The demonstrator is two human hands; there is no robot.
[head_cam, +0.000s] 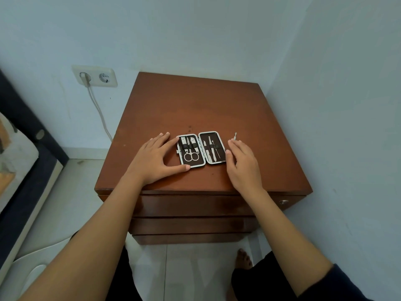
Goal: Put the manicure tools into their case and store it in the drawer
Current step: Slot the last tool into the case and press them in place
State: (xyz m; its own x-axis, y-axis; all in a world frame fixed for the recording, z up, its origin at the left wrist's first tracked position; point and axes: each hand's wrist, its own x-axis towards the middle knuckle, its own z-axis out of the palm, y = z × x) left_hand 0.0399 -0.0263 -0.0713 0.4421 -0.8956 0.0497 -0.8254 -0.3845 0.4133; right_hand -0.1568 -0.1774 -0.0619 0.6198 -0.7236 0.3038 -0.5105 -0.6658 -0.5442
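Observation:
An open manicure case with a white rim and dark lining lies flat on the brown nightstand top. Its left half holds scissors and clippers under straps; its right half holds several thin tools. My left hand rests flat against the case's left edge, fingers spread, thumb at its lower left corner. On the other side my right hand lies palm down beside the case's right edge, fingers apart. A thin metal tool lies loose on the wood just beyond my right fingertips.
The nightstand stands in a corner, walls behind and to its right. Stacked shut drawers face me, with a round metal knob at the right. A wall socket with a white cable is at the left. My bare foot is on the tiled floor.

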